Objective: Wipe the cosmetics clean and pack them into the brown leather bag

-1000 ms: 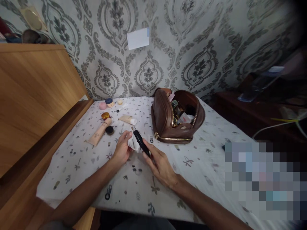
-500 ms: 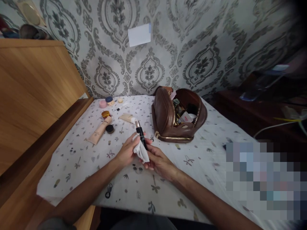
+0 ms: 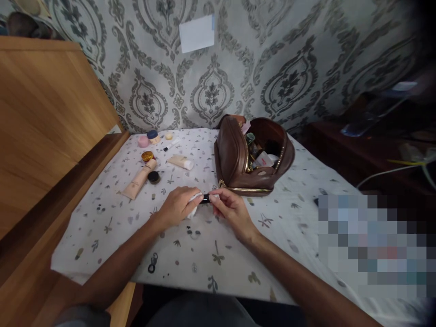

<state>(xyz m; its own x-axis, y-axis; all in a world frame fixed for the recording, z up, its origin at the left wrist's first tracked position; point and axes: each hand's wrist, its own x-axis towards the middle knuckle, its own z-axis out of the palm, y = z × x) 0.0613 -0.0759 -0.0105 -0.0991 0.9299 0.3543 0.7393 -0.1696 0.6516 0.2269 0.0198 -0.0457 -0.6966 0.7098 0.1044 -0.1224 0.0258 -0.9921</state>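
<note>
A slim black cosmetic bottle (image 3: 205,199) lies sideways between my two hands, above the cloth-covered table. My left hand (image 3: 177,206) is closed around one end of it, with a crumpled white wipe (image 3: 192,212) against the bottle and hanging below the fingers. My right hand (image 3: 235,214) pinches the opposite end between thumb and fingertips. Both ends of the bottle are hidden by my fingers. To the left are a peach squeeze tube (image 3: 139,180), a small black jar (image 3: 154,177) and a cream tube with a white cap (image 3: 180,161).
Behind my right hand stands a brown makeup bag (image 3: 231,152), unzipped and full of cosmetics. An amber-lidded jar (image 3: 147,156), a pink jar (image 3: 143,141) and a blue-lidded jar (image 3: 153,136) sit at the back left. A wooden panel (image 3: 51,91) borders the left side.
The bottle has turned from nearly upright to sideways. My right hand has shifted to its right end, and my left hand now covers the other end with the wipe. The view tilted down slightly.
</note>
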